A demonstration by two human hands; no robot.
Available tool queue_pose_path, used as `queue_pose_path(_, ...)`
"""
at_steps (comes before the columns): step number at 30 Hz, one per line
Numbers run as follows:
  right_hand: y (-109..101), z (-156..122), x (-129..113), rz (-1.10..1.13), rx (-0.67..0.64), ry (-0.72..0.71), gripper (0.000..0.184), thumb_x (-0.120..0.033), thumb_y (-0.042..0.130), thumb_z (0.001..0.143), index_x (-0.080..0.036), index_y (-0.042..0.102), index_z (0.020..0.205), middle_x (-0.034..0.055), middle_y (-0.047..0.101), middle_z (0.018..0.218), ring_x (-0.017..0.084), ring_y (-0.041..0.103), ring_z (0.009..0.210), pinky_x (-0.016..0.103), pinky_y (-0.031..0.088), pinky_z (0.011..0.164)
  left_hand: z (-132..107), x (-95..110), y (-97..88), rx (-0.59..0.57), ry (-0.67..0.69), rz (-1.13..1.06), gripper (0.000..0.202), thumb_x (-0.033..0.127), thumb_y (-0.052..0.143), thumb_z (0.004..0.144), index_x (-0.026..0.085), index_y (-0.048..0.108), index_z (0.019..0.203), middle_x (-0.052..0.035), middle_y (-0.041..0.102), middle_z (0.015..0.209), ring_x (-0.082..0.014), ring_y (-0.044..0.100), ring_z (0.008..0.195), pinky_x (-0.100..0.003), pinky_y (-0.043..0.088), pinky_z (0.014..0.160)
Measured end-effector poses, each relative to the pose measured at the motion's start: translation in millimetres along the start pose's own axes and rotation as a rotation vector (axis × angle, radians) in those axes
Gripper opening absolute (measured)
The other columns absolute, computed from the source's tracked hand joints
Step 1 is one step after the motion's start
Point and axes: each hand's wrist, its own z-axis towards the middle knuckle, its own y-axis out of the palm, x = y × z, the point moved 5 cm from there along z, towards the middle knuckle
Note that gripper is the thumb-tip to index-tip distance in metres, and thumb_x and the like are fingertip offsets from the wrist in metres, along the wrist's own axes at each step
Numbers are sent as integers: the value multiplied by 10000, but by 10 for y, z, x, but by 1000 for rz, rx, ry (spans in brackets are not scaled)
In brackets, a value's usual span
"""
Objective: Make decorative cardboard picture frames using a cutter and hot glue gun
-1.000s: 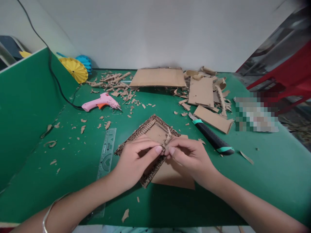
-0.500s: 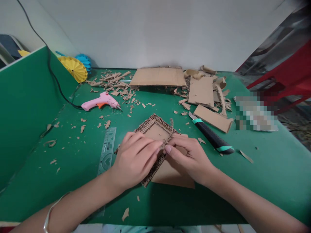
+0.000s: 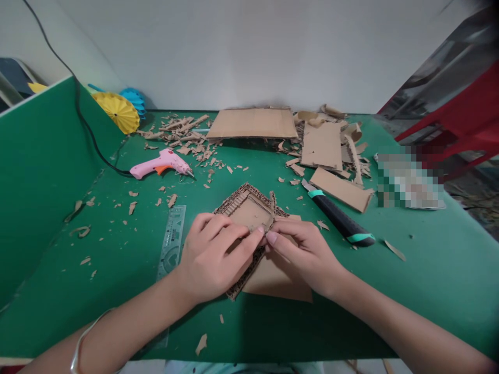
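A shallow cardboard tray (image 3: 249,210) with thick corrugated walls lies cornerwise in front of me, partly covered by my hands. A thin corrugated cardboard strip (image 3: 273,203) stands up from its right corner, its upper end curled. My left hand (image 3: 216,254) lies across the tray's left side, thumb and forefinger closed on the strip's lower part. From the right, my right hand (image 3: 306,249) pinches the same strip, its fingertips touching or almost touching those of the left. Under the tray's right side sits a flat cardboard sheet (image 3: 276,283).
A pink glue gun (image 3: 161,163) with a black cord lies left; a clear ruler (image 3: 171,244) is beside my left hand. A utility knife (image 3: 339,218) with blade out lies right. Cardboard pieces (image 3: 253,123) and scraps line the back. A red chair (image 3: 468,114) stands beyond the table.
My left forefinger and thumb have shifted slightly right along the strip. The strip's free end has tilted a little left. The tray stays in place.
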Motion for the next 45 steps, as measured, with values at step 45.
queue_pose_path(45,-37,-42,1,-48,164,38,92,-182,491,785,-180,541,708,-16,581,635,99,535,597,197,418,576,11,50,-39,41,-8,-26,185,112,533,792,132,631,947,-19,704,855,-158,533,717,-316,394,661)
